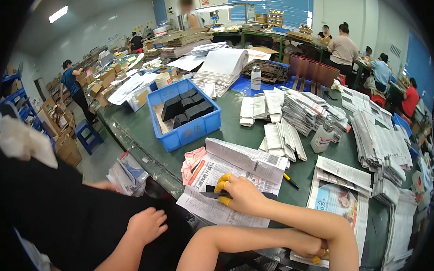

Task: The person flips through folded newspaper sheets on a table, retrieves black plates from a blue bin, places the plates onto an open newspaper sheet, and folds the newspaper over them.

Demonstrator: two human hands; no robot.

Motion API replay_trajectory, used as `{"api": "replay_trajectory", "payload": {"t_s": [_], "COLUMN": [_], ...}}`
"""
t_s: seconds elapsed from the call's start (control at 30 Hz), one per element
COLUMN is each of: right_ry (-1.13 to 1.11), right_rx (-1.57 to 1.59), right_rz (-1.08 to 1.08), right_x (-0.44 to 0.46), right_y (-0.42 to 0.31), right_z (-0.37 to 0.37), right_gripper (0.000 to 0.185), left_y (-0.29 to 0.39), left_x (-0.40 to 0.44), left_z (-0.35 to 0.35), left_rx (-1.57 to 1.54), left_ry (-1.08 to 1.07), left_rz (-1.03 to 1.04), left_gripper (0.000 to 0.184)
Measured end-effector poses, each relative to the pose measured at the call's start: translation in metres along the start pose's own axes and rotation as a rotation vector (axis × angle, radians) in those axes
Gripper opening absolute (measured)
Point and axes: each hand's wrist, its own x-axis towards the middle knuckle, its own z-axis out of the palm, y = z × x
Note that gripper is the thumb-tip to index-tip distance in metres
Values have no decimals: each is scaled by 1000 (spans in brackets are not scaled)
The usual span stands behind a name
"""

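My right hand (243, 194), with yellow finger cots, grips a thin black flat piece (213, 195) above an opened newspaper sheet (195, 203). Black also shows under the hand on that sheet. Crossed beneath my right forearm, my left hand (309, 244) is curled at the lower edge of a pile of newspaper (319, 199); it also wears yellow cots, and the forearm hides some of its fingers. A pink cloth (192, 164) touches the sheet's left side. A black-and-yellow pen (291, 181) lies to the right of the sheet.
On the green table (170, 161), a blue bin (186, 136) holds several black blocks. Folded newspaper bundles (302, 111) and two white bottles (323, 135) stand at the right. Close on my left is a co-worker's hand (146, 225). Other people work farther back.
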Motion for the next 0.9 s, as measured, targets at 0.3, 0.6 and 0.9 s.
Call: {"api": "replay_trajectory", "payload": {"t_s": [0.3, 0.6, 0.9], "right_ry": [248, 255, -51], "right_rx": [28, -209, 30], "right_rz": [-77, -64, 180], "right_x": [-19, -53, -66], "right_y": [-7, 11, -3], "right_z": [-67, -67, -77], "right_gripper": [21, 23, 17], "left_y": [-7, -4, 5], "left_x": [2, 3, 4], "left_z": [-7, -9, -19], "left_rx": [283, 170, 218], "left_ry": [-98, -69, -108], "left_rz": [87, 13, 22], "left_gripper": [17, 19, 22]}}
